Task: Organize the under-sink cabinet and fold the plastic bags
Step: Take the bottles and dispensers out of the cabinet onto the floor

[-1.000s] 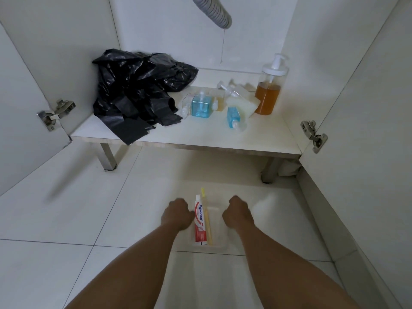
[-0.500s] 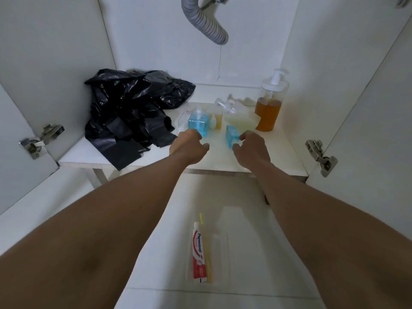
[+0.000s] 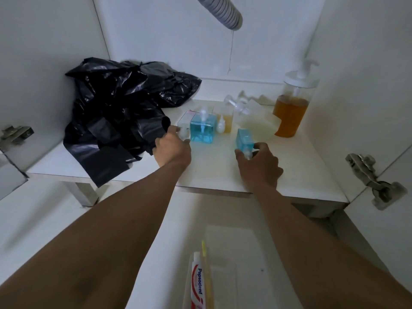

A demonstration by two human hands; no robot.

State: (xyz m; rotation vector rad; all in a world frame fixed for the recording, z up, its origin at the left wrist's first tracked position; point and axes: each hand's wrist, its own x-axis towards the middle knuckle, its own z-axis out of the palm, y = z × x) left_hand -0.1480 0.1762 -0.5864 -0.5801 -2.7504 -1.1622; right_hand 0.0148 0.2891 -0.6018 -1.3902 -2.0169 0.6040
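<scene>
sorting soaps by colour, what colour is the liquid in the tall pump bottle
Amber-orange; pump bottle shows best in head view.

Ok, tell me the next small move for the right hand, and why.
Probably lift the small blue bottle and stand it upright: it lies on its side near the shelf front, the right hand pinches its pump end, and the larger blue bottle beside it stands upright. The left hand grips a clear bottle.
</scene>
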